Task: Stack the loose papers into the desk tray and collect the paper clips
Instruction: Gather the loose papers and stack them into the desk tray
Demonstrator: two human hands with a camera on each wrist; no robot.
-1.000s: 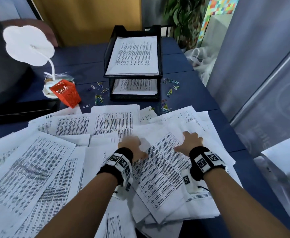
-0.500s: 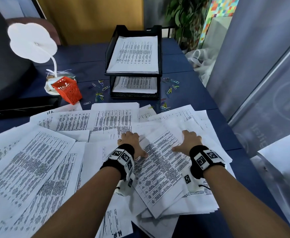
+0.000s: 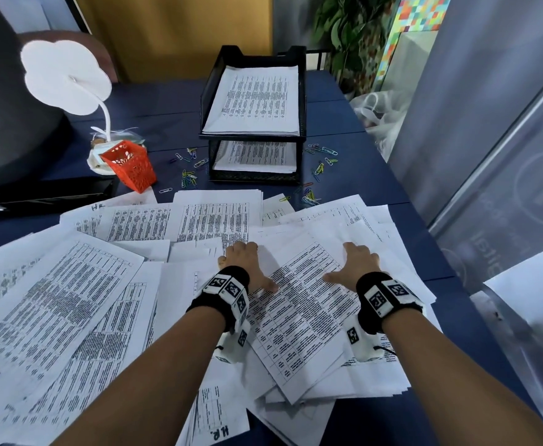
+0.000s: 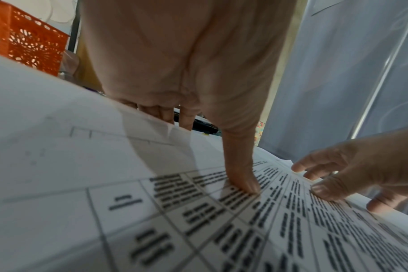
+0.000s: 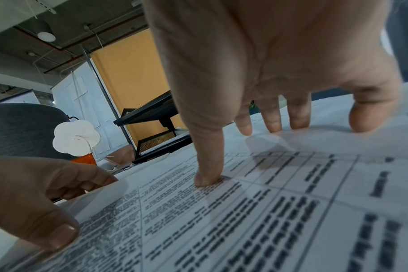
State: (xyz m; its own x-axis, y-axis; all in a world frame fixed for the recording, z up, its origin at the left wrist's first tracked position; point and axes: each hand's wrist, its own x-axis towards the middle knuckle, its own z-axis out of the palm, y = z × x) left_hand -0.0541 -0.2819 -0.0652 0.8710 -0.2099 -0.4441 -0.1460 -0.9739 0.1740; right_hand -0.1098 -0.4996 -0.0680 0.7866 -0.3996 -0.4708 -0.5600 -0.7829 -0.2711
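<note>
Loose printed papers (image 3: 70, 300) cover the near half of the blue table (image 3: 370, 178). Both hands lie on a tilted top sheet (image 3: 302, 313) of a pile at the centre right. My left hand (image 3: 244, 262) has its thumb on top of that sheet (image 4: 198, 220) and its fingers curled under the raised left edge. My right hand (image 3: 354, 265) rests spread on the sheet (image 5: 245, 220), fingertips (image 5: 270, 127) and thumb touching it. The black two-tier desk tray (image 3: 251, 137) stands at the back with papers in both tiers. Coloured paper clips lie left (image 3: 189, 180) and right (image 3: 320, 167) of it.
An orange mesh cup (image 3: 131, 165) and a white flower-shaped lamp (image 3: 64, 78) stand left of the tray. A black flat object (image 3: 54, 194) lies at the far left. A clear plastic bag (image 3: 379, 114) sits beyond the table's right edge, beside a grey partition.
Both hands have slid slightly forward on the pile and stayed about the same distance apart. The top sheet has shifted a little with them.
</note>
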